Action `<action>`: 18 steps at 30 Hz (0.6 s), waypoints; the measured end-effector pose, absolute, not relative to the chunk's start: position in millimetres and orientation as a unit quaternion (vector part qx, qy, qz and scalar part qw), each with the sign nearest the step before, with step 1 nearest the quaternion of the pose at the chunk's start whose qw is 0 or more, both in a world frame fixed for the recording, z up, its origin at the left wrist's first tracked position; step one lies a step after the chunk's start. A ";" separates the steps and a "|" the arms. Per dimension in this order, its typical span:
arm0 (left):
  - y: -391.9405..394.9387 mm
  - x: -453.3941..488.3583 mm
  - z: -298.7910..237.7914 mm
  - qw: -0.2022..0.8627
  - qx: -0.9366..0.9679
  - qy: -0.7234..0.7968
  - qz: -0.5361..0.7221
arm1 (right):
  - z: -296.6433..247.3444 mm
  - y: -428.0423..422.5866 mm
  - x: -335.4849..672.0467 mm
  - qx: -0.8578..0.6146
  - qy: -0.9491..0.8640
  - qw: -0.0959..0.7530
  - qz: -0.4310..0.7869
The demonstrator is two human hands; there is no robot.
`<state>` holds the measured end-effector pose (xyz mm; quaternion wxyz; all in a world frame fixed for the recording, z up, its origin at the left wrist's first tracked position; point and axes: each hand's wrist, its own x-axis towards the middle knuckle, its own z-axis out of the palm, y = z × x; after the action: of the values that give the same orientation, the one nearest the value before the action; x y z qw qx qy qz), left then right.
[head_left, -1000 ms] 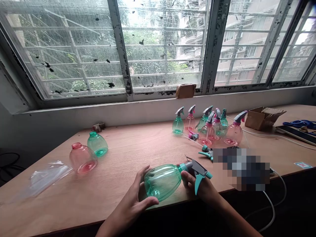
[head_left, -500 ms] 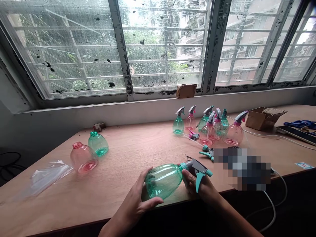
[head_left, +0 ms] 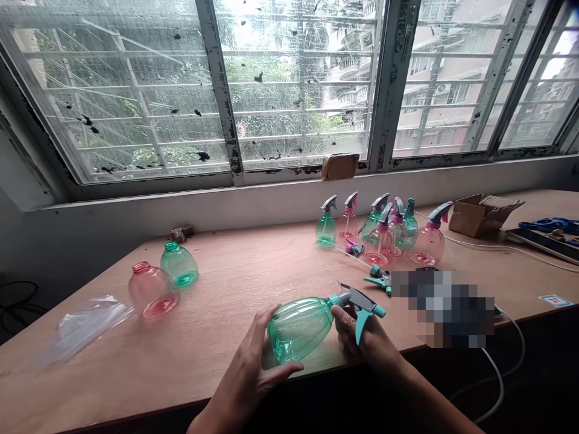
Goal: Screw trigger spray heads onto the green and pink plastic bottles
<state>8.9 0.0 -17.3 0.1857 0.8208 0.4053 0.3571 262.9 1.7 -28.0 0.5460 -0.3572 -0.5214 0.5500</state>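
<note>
A translucent green spray bottle (head_left: 300,328) lies tilted on its side in my hands over the table's front edge. Its grey and teal trigger head (head_left: 359,304) sits at the neck, pointing right. My left hand (head_left: 259,355) is wrapped around the base, thumb below and fingers behind. At the neck collar, my right hand (head_left: 357,334) grips with thumb and fingers; some of its fingers are hidden behind the trigger head.
Two open bottles, one pink (head_left: 151,290) and one green (head_left: 180,265), stand left beside a clear plastic bag (head_left: 93,325). Several assembled spray bottles (head_left: 377,241) stand back right. A loose teal spray head (head_left: 380,279) lies before them, near a cardboard box (head_left: 484,216) and cables.
The bottle and trigger head have shifted very slightly, with the right hand still at the collar. Both hands keep their hold.
</note>
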 end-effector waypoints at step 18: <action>2.9 9.6 -22.2 0.082 0.886 0.393 0.233 | 37.1 32.6 281.2 -0.515 -0.720 0.439 0.151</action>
<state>9.6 2.9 -22.2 0.0818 0.8859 0.3926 0.2330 281.2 32.6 37.1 0.4390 -0.5154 -0.7203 0.1511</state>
